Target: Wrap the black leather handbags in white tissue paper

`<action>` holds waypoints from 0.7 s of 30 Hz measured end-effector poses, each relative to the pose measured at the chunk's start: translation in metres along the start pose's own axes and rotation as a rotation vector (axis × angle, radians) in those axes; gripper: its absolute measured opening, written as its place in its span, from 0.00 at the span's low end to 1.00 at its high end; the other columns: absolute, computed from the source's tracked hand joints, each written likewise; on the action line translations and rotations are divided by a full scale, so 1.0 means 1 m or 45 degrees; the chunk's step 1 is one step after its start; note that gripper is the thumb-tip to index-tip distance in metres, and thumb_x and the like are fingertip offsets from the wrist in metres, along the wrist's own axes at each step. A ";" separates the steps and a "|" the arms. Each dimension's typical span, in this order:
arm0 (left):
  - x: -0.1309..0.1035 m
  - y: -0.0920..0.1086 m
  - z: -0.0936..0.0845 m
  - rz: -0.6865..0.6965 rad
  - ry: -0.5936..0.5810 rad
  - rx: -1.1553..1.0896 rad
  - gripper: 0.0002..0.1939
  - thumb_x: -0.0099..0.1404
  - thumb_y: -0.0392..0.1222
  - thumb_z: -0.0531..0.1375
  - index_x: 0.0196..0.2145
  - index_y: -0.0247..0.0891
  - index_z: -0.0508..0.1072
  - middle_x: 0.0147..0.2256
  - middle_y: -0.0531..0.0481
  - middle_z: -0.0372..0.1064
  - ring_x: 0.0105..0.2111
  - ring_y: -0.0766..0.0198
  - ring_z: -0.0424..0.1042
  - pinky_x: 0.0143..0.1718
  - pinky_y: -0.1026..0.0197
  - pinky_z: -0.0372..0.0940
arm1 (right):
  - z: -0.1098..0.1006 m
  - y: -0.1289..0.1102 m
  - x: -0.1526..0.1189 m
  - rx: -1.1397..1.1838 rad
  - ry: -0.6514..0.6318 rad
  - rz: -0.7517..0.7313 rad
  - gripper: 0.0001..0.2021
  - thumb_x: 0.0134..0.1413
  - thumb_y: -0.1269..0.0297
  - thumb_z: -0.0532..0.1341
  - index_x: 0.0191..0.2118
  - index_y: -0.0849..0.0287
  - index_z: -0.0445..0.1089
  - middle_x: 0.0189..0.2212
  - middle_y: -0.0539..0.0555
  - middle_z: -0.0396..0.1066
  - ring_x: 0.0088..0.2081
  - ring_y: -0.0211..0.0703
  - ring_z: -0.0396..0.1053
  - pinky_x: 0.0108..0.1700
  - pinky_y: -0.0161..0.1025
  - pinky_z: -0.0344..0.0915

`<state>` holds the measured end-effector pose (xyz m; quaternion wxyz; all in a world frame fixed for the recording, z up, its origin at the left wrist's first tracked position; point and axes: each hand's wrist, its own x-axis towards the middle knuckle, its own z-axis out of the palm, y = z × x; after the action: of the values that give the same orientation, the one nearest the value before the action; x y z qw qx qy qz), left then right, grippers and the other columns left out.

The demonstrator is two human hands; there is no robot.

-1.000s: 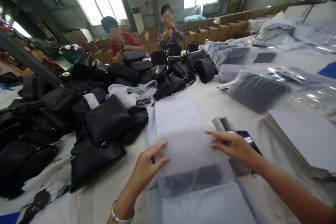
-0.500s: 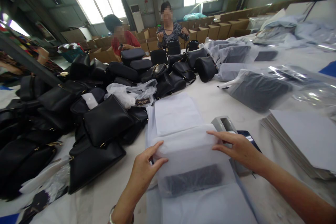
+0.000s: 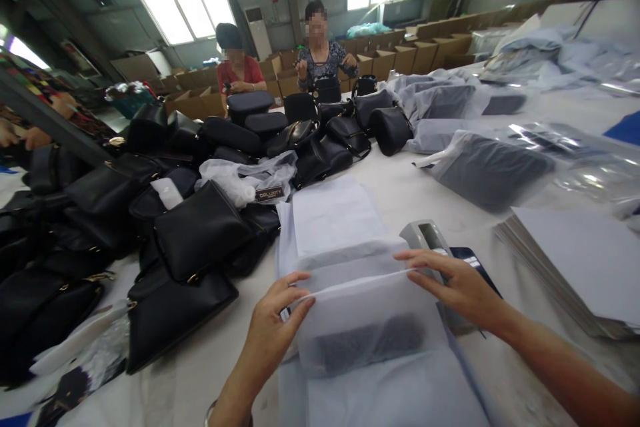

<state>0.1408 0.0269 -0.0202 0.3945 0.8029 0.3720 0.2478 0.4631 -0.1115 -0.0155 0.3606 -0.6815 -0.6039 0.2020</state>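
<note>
Across the white-covered table [image 3: 395, 180], a big heap of black handbags [image 3: 203, 230] lies left of a stack of white paper [image 3: 335, 210]. On the stack rests a translucent white wrapper [image 3: 360, 303], its folded edge pinched narrowly at opposite sides by the left hand [image 3: 270, 323] and right hand [image 3: 460, 283]. A dark item [image 3: 370, 340] shows through the near part; light, even tension should keep the crease straight

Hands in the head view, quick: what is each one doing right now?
Left hand: partly open, thumb and fingers at the translucent bag's left edge.
Right hand: partly open, at its right edge; firmness of grip can't be told.
</note>
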 end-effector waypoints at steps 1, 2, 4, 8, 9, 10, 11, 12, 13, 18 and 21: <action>-0.001 -0.001 0.001 -0.044 -0.028 -0.024 0.13 0.68 0.50 0.58 0.35 0.41 0.80 0.47 0.45 0.75 0.49 0.55 0.73 0.53 0.56 0.65 | 0.002 0.000 0.000 0.012 -0.020 0.058 0.14 0.62 0.52 0.58 0.39 0.54 0.75 0.46 0.56 0.77 0.47 0.50 0.74 0.51 0.44 0.69; -0.001 -0.003 0.003 -0.098 -0.047 -0.039 0.14 0.68 0.51 0.57 0.36 0.41 0.80 0.43 0.46 0.77 0.45 0.56 0.75 0.49 0.58 0.67 | 0.005 0.001 0.000 0.011 -0.025 0.111 0.14 0.63 0.51 0.57 0.40 0.54 0.75 0.42 0.55 0.78 0.44 0.49 0.75 0.48 0.43 0.70; -0.002 -0.005 0.007 -0.200 -0.046 -0.041 0.17 0.69 0.53 0.56 0.37 0.40 0.79 0.34 0.49 0.78 0.36 0.59 0.75 0.40 0.62 0.68 | 0.011 0.001 0.000 -0.030 0.016 0.177 0.15 0.62 0.50 0.57 0.39 0.55 0.73 0.37 0.53 0.78 0.40 0.48 0.75 0.43 0.41 0.70; -0.003 -0.009 0.013 -0.249 0.016 -0.053 0.19 0.68 0.55 0.56 0.37 0.38 0.78 0.30 0.52 0.74 0.30 0.63 0.71 0.32 0.66 0.64 | 0.016 -0.001 -0.001 -0.088 0.134 0.195 0.15 0.60 0.49 0.58 0.37 0.56 0.72 0.34 0.52 0.77 0.37 0.48 0.74 0.42 0.41 0.68; -0.004 -0.010 0.014 -0.251 0.026 -0.068 0.19 0.68 0.56 0.56 0.37 0.38 0.78 0.30 0.52 0.74 0.29 0.64 0.71 0.32 0.66 0.63 | 0.017 -0.001 -0.001 -0.066 0.142 0.190 0.15 0.61 0.49 0.58 0.37 0.56 0.73 0.35 0.53 0.77 0.37 0.47 0.74 0.42 0.40 0.68; -0.004 -0.011 0.015 -0.255 0.037 -0.081 0.20 0.68 0.56 0.56 0.36 0.37 0.78 0.29 0.52 0.73 0.29 0.64 0.70 0.31 0.66 0.63 | 0.017 -0.002 -0.001 -0.032 0.144 0.189 0.16 0.61 0.49 0.57 0.37 0.56 0.73 0.36 0.53 0.77 0.38 0.47 0.73 0.41 0.39 0.68; -0.004 -0.011 0.016 -0.259 0.048 -0.090 0.20 0.68 0.56 0.56 0.36 0.37 0.78 0.29 0.52 0.73 0.28 0.64 0.70 0.30 0.67 0.62 | 0.018 -0.001 -0.001 -0.003 0.147 0.199 0.16 0.62 0.49 0.56 0.37 0.56 0.73 0.37 0.54 0.77 0.37 0.46 0.73 0.39 0.38 0.67; -0.004 -0.012 0.018 -0.265 0.058 -0.091 0.20 0.68 0.57 0.56 0.36 0.37 0.78 0.28 0.53 0.72 0.27 0.65 0.69 0.29 0.67 0.61 | 0.019 -0.001 -0.001 0.012 0.156 0.222 0.17 0.63 0.48 0.55 0.37 0.56 0.73 0.36 0.54 0.76 0.35 0.45 0.72 0.37 0.37 0.67; -0.004 -0.012 0.020 -0.270 0.070 -0.085 0.21 0.68 0.57 0.56 0.35 0.36 0.78 0.27 0.53 0.71 0.27 0.65 0.68 0.28 0.67 0.61 | 0.021 0.000 -0.001 0.009 0.168 0.252 0.18 0.63 0.47 0.55 0.37 0.57 0.72 0.33 0.53 0.76 0.32 0.43 0.71 0.34 0.37 0.66; -0.002 -0.015 0.033 -0.290 0.153 0.047 0.19 0.69 0.55 0.55 0.35 0.38 0.77 0.26 0.55 0.72 0.26 0.66 0.69 0.29 0.67 0.60 | 0.040 0.009 0.002 -0.147 0.252 0.315 0.19 0.63 0.46 0.54 0.34 0.56 0.70 0.19 0.46 0.64 0.23 0.40 0.64 0.28 0.36 0.59; -0.002 -0.018 0.037 -0.301 0.159 0.180 0.17 0.69 0.54 0.55 0.36 0.40 0.77 0.27 0.55 0.74 0.27 0.64 0.71 0.31 0.65 0.62 | 0.049 0.014 0.004 -0.227 0.265 0.245 0.18 0.64 0.47 0.54 0.36 0.56 0.70 0.20 0.47 0.65 0.23 0.40 0.64 0.29 0.37 0.59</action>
<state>0.1575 0.0161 -0.0559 0.3394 0.7624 0.5042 0.2223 0.4382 -0.0959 -0.0576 0.3382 -0.7827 -0.5108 0.1096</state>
